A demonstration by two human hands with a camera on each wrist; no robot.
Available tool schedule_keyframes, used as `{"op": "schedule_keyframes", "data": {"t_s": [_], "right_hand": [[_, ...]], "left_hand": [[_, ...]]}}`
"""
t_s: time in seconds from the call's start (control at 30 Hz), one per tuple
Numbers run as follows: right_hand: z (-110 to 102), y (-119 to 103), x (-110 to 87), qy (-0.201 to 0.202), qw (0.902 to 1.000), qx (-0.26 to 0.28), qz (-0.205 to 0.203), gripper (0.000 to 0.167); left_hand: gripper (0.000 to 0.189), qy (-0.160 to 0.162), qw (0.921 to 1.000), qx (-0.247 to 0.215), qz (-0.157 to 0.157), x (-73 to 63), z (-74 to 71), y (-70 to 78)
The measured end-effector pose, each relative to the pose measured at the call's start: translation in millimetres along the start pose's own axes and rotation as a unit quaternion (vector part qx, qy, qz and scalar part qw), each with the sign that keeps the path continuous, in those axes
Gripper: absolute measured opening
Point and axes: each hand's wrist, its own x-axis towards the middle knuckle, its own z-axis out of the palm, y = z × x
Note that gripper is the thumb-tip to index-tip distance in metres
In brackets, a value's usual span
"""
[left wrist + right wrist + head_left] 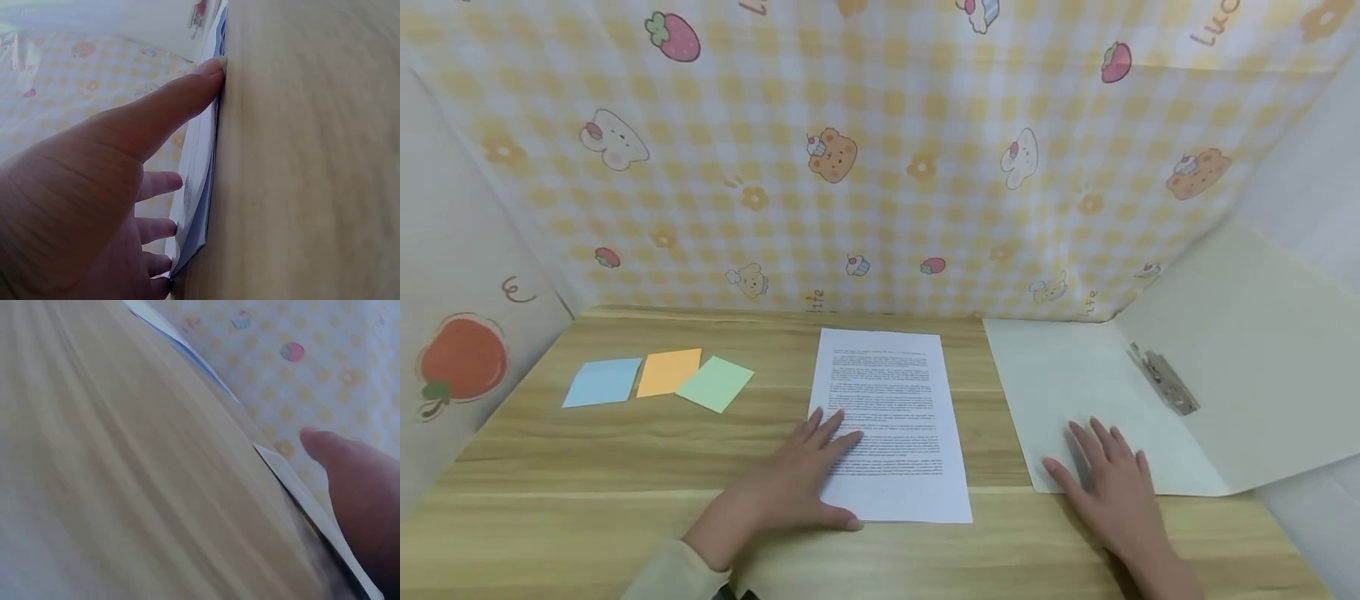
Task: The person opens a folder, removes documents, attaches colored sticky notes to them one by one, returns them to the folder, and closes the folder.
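Observation:
A stack of printed white paper (895,396) lies upright on the table in the middle of the head view. My left hand (790,483) rests at its lower left, fingers spread over the left side and thumb at the bottom edge. In the left wrist view, the thumb (178,94) touches the side of the stack (199,162), whose lowest sheets part slightly at one corner. To the right lies an opened cream file folder (1060,375) with a metal clip (1171,383) near its fold. Over the folder's lower edge my right hand (1112,500) lies with loosely spread fingers, holding nothing.
Sticky notes in blue (602,382), orange (668,372) and green (715,383) lie at the table's left. The folder's raised cover (1262,358) leans toward the right wall. A yellow checked cloth (880,208) hangs behind the wooden table (587,492).

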Motion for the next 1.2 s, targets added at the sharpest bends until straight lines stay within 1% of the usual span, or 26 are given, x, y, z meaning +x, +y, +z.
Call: {"op": "schedule_keyframes", "data": {"t_s": [0.07,0.17,0.23,0.33,0.43,0.53,0.67,0.83,0.9,1.0,1.13,1.2], "right_hand": [[4.9,-11.4,1.4,0.024,0.9989,0.025,-0.031,0.065],[14.2,-34.2,3.3,0.028,0.9949,0.061,-0.075,0.064],[20.6,-51.3,5.0,0.017,0.992,0.078,-0.098,0.066],[31.0,-74.1,9.7,-0.004,0.9881,0.087,-0.127,0.068],[40.2,-91.6,14.7,-0.03,0.9854,0.087,-0.143,0.071],[47.6,-102.8,20.0,-0.054,0.9835,0.082,-0.152,0.075],[54.0,-110.8,28.8,-0.074,0.9807,0.06,-0.171,0.078],[59.9,-113.0,43.2,-0.068,0.9771,0.04,-0.198,0.08],[61.7,-112.4,49.0,-0.069,0.9768,0.043,-0.198,0.081],[64.7,-111.0,55.9,-0.082,0.9766,0.039,-0.195,0.083],[67.6,-109.9,60.6,-0.108,0.9732,0.01,-0.202,0.083],[68.6,-110.0,61.3,-0.116,0.9712,-0.004,-0.208,0.082]], "left_hand": [[0.105,0.001,1.0,-0.001,0.001,0.1,0.3,0.2],[0.105,0.002,1.0,-0.002,0.002,0.4,0.9,-0.6],[0.105,0.002,1.0,-0.006,0.001,0.2,0.9,-0.7],[0.105,0.001,0.9999,-0.01,-0.003,-0.3,0.6,-0.6],[0.105,0.0,1.0,-0.006,-0.005,0.0,1.1,0.2],[0.105,0.0,1.0,0.002,-0.004,0.8,2.0,1.3],[0.104,0.005,0.9999,0.012,0.0,0.3,2.2,2.7],[0.104,-0.001,0.9998,0.022,0.001,0.6,1.6,6.1],[0.104,-0.006,0.9996,0.026,-0.001,1.0,1.4,8.0],[0.103,-0.012,0.9993,0.035,-0.005,1.4,0.8,10.4],[0.103,-0.013,0.9988,0.047,-0.01,1.2,0.2,11.5],[0.101,-0.013,0.9989,0.045,-0.01,1.2,0.2,10.4]]}}
